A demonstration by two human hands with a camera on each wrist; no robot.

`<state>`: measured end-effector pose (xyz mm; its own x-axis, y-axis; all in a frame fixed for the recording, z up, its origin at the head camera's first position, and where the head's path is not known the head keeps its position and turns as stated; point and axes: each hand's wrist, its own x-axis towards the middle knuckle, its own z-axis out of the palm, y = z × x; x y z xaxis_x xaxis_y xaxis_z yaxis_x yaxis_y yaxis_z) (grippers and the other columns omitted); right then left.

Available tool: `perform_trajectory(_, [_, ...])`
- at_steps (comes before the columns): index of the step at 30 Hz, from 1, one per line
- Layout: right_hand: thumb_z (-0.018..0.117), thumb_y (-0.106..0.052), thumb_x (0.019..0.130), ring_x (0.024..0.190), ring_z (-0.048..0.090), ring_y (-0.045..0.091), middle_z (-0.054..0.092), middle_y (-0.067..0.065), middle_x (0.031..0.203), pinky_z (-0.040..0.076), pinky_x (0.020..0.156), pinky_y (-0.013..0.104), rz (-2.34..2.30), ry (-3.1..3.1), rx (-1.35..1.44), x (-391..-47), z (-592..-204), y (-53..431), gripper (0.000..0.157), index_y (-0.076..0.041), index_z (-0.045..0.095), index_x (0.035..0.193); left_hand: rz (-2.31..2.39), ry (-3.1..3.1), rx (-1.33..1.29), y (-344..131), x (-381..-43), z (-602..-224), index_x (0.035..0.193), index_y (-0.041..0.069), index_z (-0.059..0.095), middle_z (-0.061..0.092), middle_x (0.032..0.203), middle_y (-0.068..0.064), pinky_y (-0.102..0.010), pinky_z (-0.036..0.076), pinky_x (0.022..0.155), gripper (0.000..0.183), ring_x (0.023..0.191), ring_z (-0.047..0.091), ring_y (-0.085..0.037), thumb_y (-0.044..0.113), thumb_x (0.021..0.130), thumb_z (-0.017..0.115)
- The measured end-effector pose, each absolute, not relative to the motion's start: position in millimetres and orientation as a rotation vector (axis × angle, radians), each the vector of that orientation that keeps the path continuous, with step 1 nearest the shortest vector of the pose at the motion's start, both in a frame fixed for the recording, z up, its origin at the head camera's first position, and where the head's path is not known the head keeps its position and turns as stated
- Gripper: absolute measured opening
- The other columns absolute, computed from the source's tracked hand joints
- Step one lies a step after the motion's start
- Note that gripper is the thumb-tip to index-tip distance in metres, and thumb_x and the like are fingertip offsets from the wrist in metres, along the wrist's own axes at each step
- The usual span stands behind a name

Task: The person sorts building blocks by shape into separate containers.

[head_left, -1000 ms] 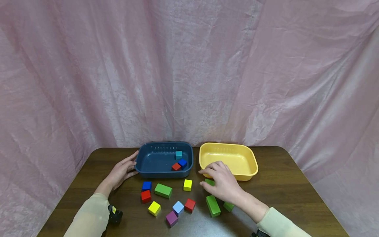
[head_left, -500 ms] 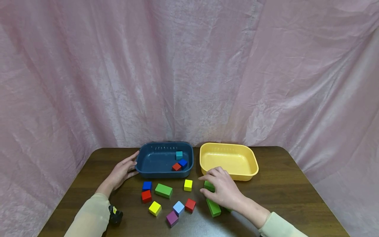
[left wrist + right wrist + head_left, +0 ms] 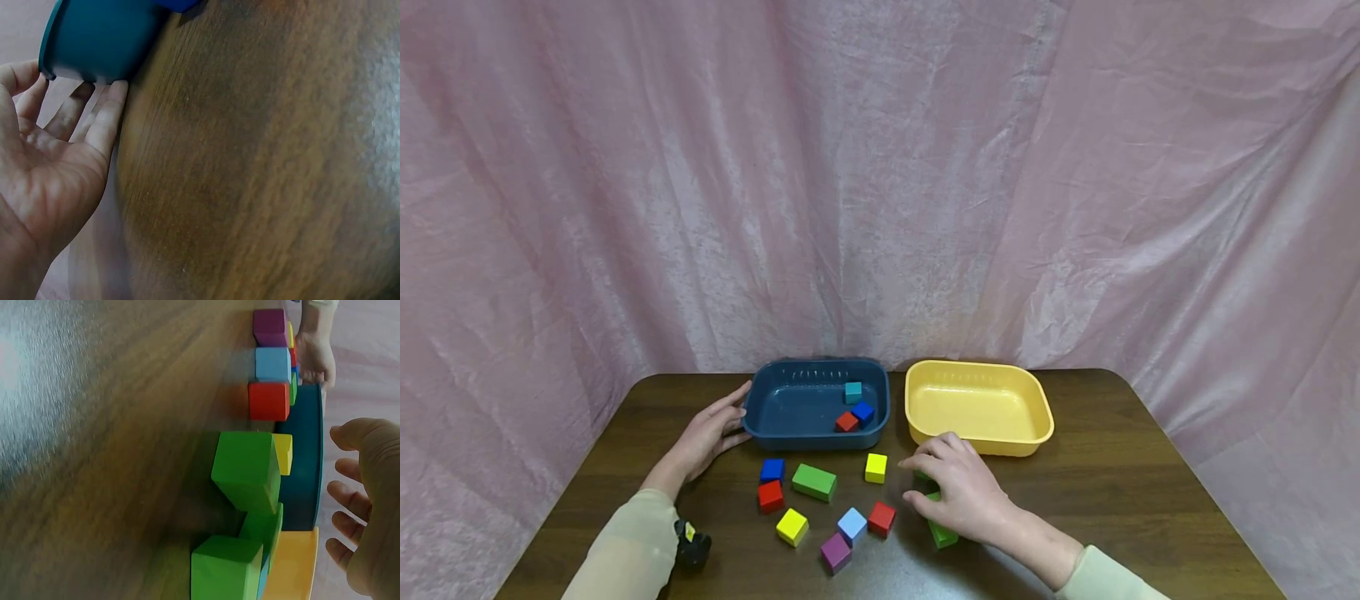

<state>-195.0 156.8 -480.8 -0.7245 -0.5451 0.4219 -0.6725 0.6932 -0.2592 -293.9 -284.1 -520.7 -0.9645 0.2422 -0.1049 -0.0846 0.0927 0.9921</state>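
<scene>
My left hand [image 3: 703,437] touches the left end of a dark blue plastic basin [image 3: 812,444]. In the left wrist view, its fairly straight fingers [image 3: 103,128] rest along the basin's outer wall. Above several green blocks hovers my right hand [image 3: 962,492], fingers loosely bent and holding nothing. It partly hides a long green block [image 3: 943,536] in the head view. The right wrist view shows green blocks [image 3: 244,462] standing apart from that hand's fingertips. Inside the blue basin are a teal cube [image 3: 853,392], a blue cube [image 3: 863,412] and a red cube [image 3: 847,422].
A yellow basin [image 3: 977,400] stands right of the blue one. Across the wooden table [image 3: 1112,483] lie yellow cubes [image 3: 876,468], red cubes [image 3: 882,519], a light blue cube [image 3: 852,527], a purple cube [image 3: 836,553] and another long green block [image 3: 814,482]. A pink curtain [image 3: 880,183] hangs behind.
My right hand has shifted slightly toward the near side of the table, away from the yellow basin, and covers more of the green blocks. The left hand stays at the blue basin.
</scene>
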Motion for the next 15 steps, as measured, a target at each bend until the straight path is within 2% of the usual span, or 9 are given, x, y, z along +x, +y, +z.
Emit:
perform_trajectory(5, [0.083,-0.038,0.083,0.110,0.053,0.015,0.064,-0.009,0.110,0.046,0.095,0.042,0.576,-2.590,1.007,-190,-484,153,0.036,-0.024,0.077,0.115,1.961,2.129,0.163,-285,-294,-521,0.165,0.025,0.024,0.017,0.169,-0.014,-0.053,0.039,0.111,0.058,0.145,0.036,-0.040,0.025,0.111,0.044])
perform_trajectory(15, [0.082,-0.046,0.083,0.107,0.051,0.015,0.063,-0.010,0.107,0.045,0.092,0.040,0.506,-2.683,1.009,-186,-493,146,0.038,-0.023,0.077,0.113,1.971,2.120,0.160,-284,-294,-521,0.165,0.024,0.023,0.016,0.169,-0.014,-0.053,0.040,0.110,0.058,0.145,0.035,-0.040,0.022,0.110,0.044])
